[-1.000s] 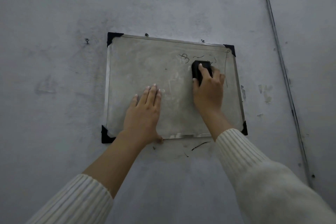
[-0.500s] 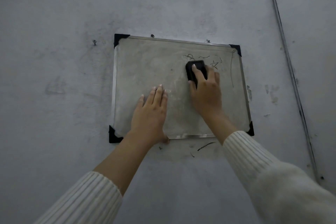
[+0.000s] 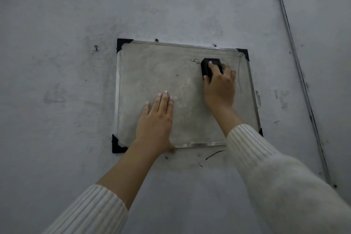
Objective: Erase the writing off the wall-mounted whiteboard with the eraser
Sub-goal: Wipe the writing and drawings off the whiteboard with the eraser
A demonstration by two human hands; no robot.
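A small whiteboard (image 3: 152, 70) with a metal frame and black corner caps hangs on a grey wall. My right hand (image 3: 220, 87) grips a black eraser (image 3: 210, 66) and holds it against the board's upper right area. A faint scribble (image 3: 194, 61) shows just left of the eraser, and a thin dark line (image 3: 239, 74) runs down near the right frame. My left hand (image 3: 156, 119) lies flat on the lower middle of the board with straight fingers, its thumb at the bottom frame.
The grey wall (image 3: 57, 100) is scuffed, with a screw (image 3: 96, 47) left of the board and dark marker strokes (image 3: 213, 155) below it. A metal strip (image 3: 296, 66) runs down the wall to the right.
My right hand has slid the eraser across the upper right of the board, covering part of the scribbles. The left hand stays pressed flat in the same spot. The camera view shifted slightly.
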